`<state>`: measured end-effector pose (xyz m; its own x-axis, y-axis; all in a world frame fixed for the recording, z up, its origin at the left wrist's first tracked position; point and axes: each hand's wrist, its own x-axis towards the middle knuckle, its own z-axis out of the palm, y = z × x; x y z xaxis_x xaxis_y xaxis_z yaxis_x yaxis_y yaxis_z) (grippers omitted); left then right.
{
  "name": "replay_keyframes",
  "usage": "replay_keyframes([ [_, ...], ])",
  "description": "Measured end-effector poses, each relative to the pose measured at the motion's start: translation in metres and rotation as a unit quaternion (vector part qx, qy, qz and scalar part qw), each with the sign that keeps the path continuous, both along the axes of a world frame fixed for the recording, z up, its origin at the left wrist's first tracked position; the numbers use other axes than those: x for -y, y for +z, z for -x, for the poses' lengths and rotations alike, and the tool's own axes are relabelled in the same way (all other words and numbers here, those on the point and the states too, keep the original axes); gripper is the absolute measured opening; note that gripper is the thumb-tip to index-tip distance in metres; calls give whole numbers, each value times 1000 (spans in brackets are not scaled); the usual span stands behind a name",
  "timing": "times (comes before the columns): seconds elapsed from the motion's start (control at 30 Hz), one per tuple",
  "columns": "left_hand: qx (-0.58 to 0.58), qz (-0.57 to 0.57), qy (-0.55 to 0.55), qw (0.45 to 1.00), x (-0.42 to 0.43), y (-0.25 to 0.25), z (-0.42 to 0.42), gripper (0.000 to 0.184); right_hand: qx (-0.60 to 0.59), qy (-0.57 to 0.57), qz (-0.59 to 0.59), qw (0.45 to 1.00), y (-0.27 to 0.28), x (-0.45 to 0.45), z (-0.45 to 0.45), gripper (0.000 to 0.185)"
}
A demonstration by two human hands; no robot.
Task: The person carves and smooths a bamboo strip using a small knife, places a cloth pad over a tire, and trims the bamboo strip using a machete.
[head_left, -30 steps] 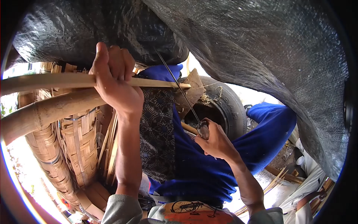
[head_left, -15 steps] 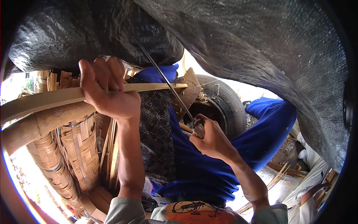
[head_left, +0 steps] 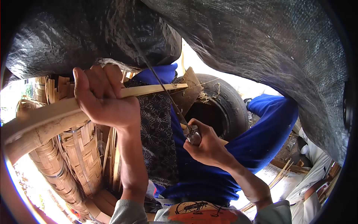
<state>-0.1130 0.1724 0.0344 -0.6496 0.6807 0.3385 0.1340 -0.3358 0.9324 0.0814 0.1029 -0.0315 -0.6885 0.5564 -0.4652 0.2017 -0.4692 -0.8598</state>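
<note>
Curving in from the left side of the view, the pale strip point(head_left: 153, 89) passes through your left hand point(head_left: 106, 99) and narrows to a light, flat end near the tyre point(head_left: 235, 108). It is smooth and cream-coloured on its face, bends gently, and is wider on the far side of your fist. A rounded bamboo pole point(head_left: 56, 135) lies just below that wider part. The free end reaches over the dark patterned cloth point(head_left: 158, 136) on your leg, and its tip shows in front of a brown flat piece point(head_left: 191, 89).

Your left grip is closed around the strip, thumb raised. Your right hand point(head_left: 207, 145) has a closed grip on the grey handle of the long knife point(head_left: 147, 63), above your blue trousers point(head_left: 266, 125). The thin blade slants across the strip, between your left fist and the tip; you cannot tell how firmly the 2 touch. Its far part is blurred against the dark sheet point(head_left: 93, 41).

Compared with 0.5 s ago, you have both hands slightly lower in the view, and the right has come closer to your body. The blade now crosses the strip a little farther from the tip. Your left fist has lowered the strip's wide part towards the pole.
</note>
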Motion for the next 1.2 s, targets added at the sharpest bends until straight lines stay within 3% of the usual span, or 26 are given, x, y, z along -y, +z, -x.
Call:
replay_keyframes([
  [0.1,23,3,19,1000,0,0,8,46,94,33,158,982,-27,9,2,16],
  [0.2,11,-16,25,1000,2,-2,9,47,39,10,179,983,-18,-6,-4,15],
  [0.27,-2,1,9,1000,-5,0,-1,47,68,40,134,988,-1,-18,-5,14],
  [0.33,2,4,10,1000,-7,0,1,48,-7,-23,-84,996,7,-17,-1,13],
  [0.4,4,5,5,1000,-12,0,2,48,-32,-54,-67,996,2,-2,4,13],
  [0.5,13,8,37,999,-10,0,8,47,121,6,0,993,-29,14,13,14],
  [0.53,25,10,43,999,-5,-1,14,47,120,-1,-4,993,-32,13,8,14],
  [0.6,38,11,50,998,-7,-2,15,47,107,26,142,984,-12,-10,4,14],
  [0.63,26,22,54,998,-6,-1,10,47,96,42,16,994,-16,-9,5,15],
  [0.67,14,23,57,998,-9,0,5,47,97,39,15,994,-7,-15,5,15],
  [0.77,18,28,71,997,-10,-2,11,47,-44,-40,-72,996,27,-23,14,18],
  [0.9,22,28,75,997,-8,0,19,47,33,-54,-42,997,-20,18,18,11],
  [0.93,20,28,77,996,-3,1,20,47,116,6,112,987,-28,11,15,10],
  [1.03,21,6,52,998,1,-2,21,48,95,6,48,994,-33,0,13,11],
  [1.13,17,22,66,997,1,2,5,47,50,5,-29,998,17,-34,16,13],
  [1.2,20,19,66,997,-1,0,10,47,-43,-39,-87,994,36,-40,17,13],
])
